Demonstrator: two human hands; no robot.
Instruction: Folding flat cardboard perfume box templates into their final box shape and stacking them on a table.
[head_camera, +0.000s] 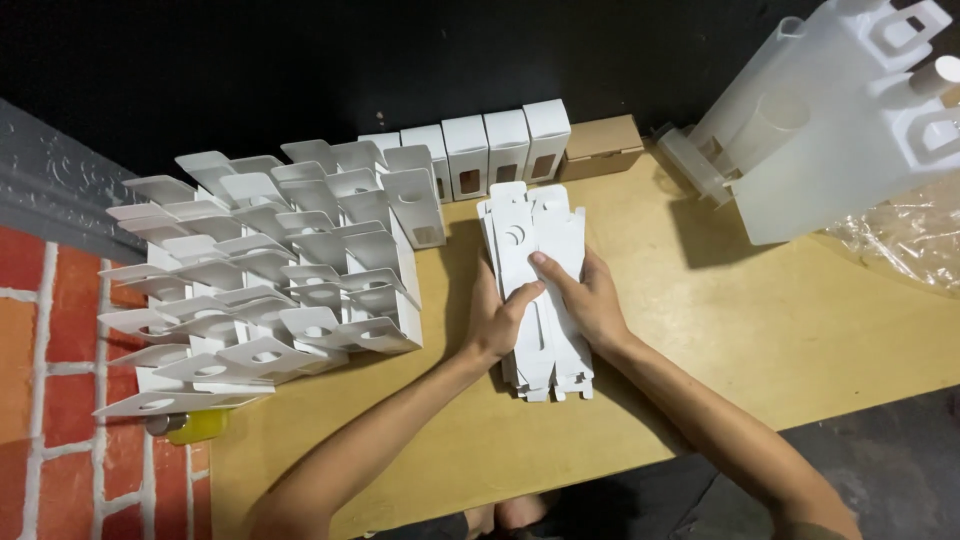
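Stack of flat white carton blanks (535, 290) lying mid-table, still unfolded. Left hand (497, 318) and right hand (590, 298) both pressing and gripping top blank. Left: many opened cartons (270, 270) standing, flaps up. Far: closed boxes (490, 150) lining up. Stack depth hiding under hands; white moulded trays (840, 110) far right getting cut off.

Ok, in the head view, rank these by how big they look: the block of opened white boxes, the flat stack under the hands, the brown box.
1. Block of opened white boxes, by far the largest.
2. Stack of flat white box blanks, held by left hand and right hand.
3. Brown cardboard box, smallest, though it sits farther from the camera.
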